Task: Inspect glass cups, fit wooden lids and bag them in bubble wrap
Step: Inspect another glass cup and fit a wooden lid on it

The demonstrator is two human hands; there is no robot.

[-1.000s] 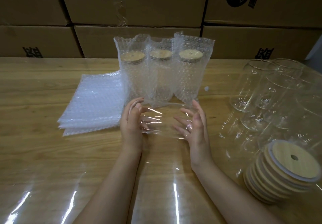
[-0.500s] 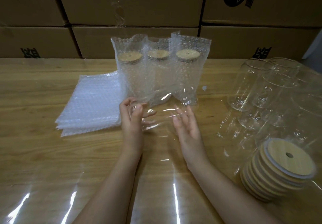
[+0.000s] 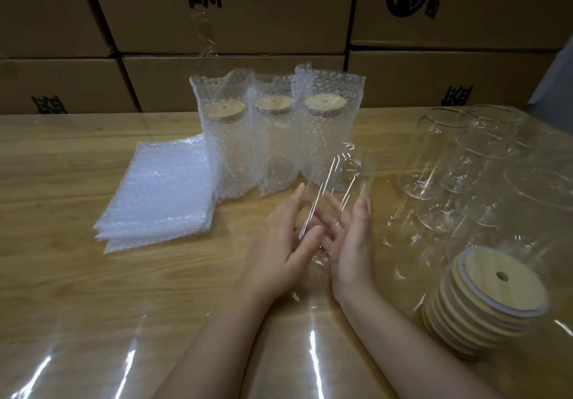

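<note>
Between my two hands a clear glass cup [image 3: 344, 175] tilts up and to the right above the table. My left hand [image 3: 283, 240] holds its lower end, thumb across the front and fingers along the left side. Straight fingers of my right hand [image 3: 352, 243] support the cup from behind and from the right. A stack of round wooden lids [image 3: 493, 293] with centre holes stands at the right. A pile of flat bubble wrap bags [image 3: 161, 197] lies at the left.
Three lidded cups in bubble wrap bags [image 3: 274, 144] stand in a row behind my hands. Several bare glass cups [image 3: 440, 156] cluster at the right rear. Cardboard boxes [image 3: 232, 10] are stacked along the back of the wooden table [image 3: 62, 274], which has a glossy clear cover.
The cup lay level between my hands and now tilts upward to the right. Both hands have moved closer together and to the right.
</note>
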